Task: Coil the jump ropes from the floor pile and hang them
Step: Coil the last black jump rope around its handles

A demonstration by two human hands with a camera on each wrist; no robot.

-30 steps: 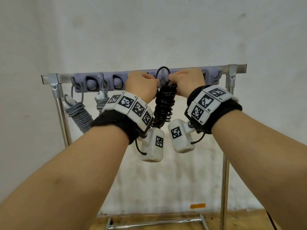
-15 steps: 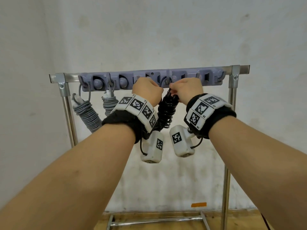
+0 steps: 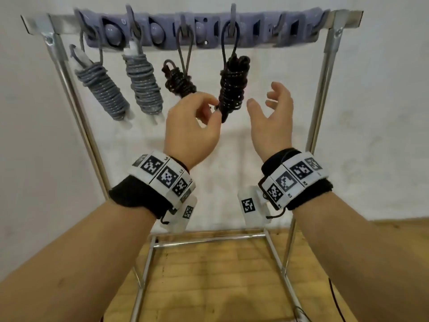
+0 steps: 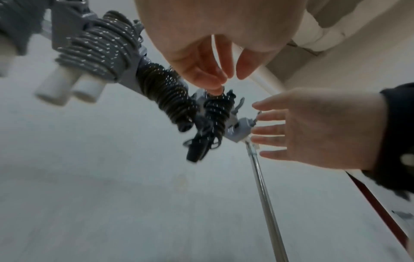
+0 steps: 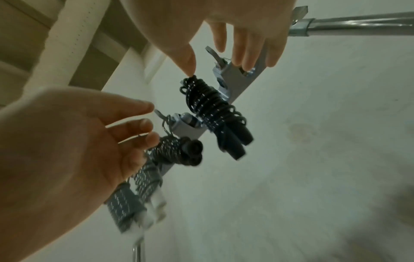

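On the fourth hook of the rack (image 3: 329,49), the black rope bundle (image 3: 232,86) hangs between both hands. Left hand (image 3: 191,130) is loosely curled, fingertips touching the bundle's lower end; whether it pinches is unclear. Right hand (image 3: 272,117) is spread, holding nothing, just beside the bundle.

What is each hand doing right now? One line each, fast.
Left hand: open, fingers loosely curled beside the hanging black jump rope; contact cannot be told.
Right hand: open, fingers spread, holding nothing.
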